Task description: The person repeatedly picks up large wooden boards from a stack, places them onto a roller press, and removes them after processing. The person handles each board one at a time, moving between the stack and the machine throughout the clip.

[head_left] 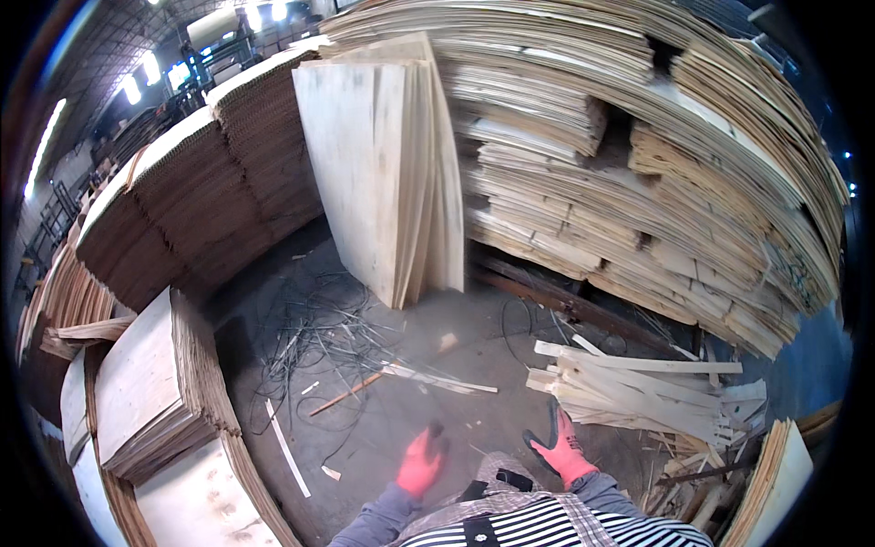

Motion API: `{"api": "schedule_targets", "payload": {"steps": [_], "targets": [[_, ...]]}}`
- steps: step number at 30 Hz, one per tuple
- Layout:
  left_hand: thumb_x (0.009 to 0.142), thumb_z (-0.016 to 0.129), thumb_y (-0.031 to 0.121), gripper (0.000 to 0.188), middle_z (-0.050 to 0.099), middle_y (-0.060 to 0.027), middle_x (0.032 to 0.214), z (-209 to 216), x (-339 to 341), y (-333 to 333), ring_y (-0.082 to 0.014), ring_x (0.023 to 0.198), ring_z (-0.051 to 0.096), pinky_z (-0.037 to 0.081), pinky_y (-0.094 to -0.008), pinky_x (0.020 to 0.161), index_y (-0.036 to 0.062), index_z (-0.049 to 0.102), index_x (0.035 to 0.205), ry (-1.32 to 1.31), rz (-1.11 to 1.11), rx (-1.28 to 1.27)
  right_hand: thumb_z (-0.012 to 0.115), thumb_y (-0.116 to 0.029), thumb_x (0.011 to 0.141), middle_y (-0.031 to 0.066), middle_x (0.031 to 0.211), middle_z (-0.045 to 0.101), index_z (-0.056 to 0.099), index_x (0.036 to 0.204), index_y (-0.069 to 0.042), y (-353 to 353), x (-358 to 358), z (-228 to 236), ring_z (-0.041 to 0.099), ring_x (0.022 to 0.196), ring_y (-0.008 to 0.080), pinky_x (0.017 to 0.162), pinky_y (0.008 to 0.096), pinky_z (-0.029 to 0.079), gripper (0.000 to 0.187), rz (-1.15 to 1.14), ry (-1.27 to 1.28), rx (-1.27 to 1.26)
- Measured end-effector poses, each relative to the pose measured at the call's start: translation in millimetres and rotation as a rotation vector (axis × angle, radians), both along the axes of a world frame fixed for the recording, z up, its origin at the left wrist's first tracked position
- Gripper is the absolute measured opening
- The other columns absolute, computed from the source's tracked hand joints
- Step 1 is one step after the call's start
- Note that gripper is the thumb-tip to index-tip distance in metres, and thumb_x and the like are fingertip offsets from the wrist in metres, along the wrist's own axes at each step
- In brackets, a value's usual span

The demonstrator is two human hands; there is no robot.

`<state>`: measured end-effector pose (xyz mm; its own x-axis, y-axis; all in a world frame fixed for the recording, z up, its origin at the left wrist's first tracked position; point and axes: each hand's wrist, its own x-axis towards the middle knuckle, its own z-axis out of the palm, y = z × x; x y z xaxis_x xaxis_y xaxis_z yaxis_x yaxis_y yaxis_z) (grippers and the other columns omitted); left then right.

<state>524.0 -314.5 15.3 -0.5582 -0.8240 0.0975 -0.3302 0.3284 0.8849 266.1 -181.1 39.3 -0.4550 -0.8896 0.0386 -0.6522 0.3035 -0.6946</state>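
Note:
My left hand [422,463], in a red glove with dark fingertips, hangs low in front of me over the floor. It is blurred, but its fingers look stretched out and I see nothing in them. To its right, my right hand [561,448] wears a matching glove, its thumb and fingers spread and empty. Beyond both hands, a bundle of thin wood veneer sheets [365,173] stands on end, leaning against the stacks behind it. Nearest to my right hand is a heap of pale veneer strips [629,387] on the floor.
Tangled straps [319,337] and loose wood strips [447,378] litter the floor [456,328]. Tall veneer stacks [556,164] rise ahead and right; another long stack [200,191] stands at the far left. Lower veneer piles [146,383] flank me on the left, and upright sheets [770,483] on the right.

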Motion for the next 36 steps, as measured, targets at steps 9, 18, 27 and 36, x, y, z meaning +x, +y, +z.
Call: {"api": "schedule_targets", "payload": {"steps": [9,18,27,36], "targets": [[0.087,0.047,0.020,0.042,0.054,-0.0194,0.108,8.5,25.5,-266.4,-0.0313,0.102,0.052,0.040,-0.0350,0.087,-0.0017,0.040,0.122,0.050,0.190,-0.099,0.071,-0.042,0.064,0.0217,0.132,0.030,0.021,0.133,0.001,-272.3,-29.5,-64.1,0.031,0.121,0.0338,0.101,0.0383,0.027,0.096,-0.002,-0.060,0.050],[0.086,0.045,0.014,0.037,0.056,-0.0192,0.103,40.5,48.4,-476.3,-0.0304,0.096,0.054,0.040,-0.0340,0.084,-0.0026,0.042,0.119,-0.079,0.336,-0.196,0.073,-0.030,0.067,0.0163,0.134,0.032,0.022,0.134,-0.002,-584.3,-27.3,-6.1,0.028,0.126,0.0263,0.104,0.0339,0.024,0.089,0.232,-0.295,-0.119],[0.087,0.047,0.011,0.038,0.054,-0.0187,0.109,16.5,42.9,-832.5,-0.0276,0.102,0.052,0.039,-0.0321,0.089,-0.0029,0.041,0.122,-0.114,0.157,-0.325,0.072,-0.032,0.068,0.0210,0.130,0.036,0.019,0.134,0.000,-920.5,-225.7,-21.0,0.036,0.120,0.0305,0.099,0.0358,0.031,0.091,-0.229,-0.775,-0.491],[0.079,0.049,0.006,0.048,0.044,-0.0206,0.122,287.4,-186.8,-1092.7,-0.0355,0.114,0.040,0.030,-0.0385,0.098,-0.0044,0.039,0.124,0.228,-0.300,-1.039,0.071,-0.041,0.064,0.0208,0.112,0.052,0.044,0.120,-0.002,-940.3,-153.2,49.7,0.049,0.106,0.0334,0.090,0.0380,0.039,0.073,-0.789,-0.014,-0.150]]}}
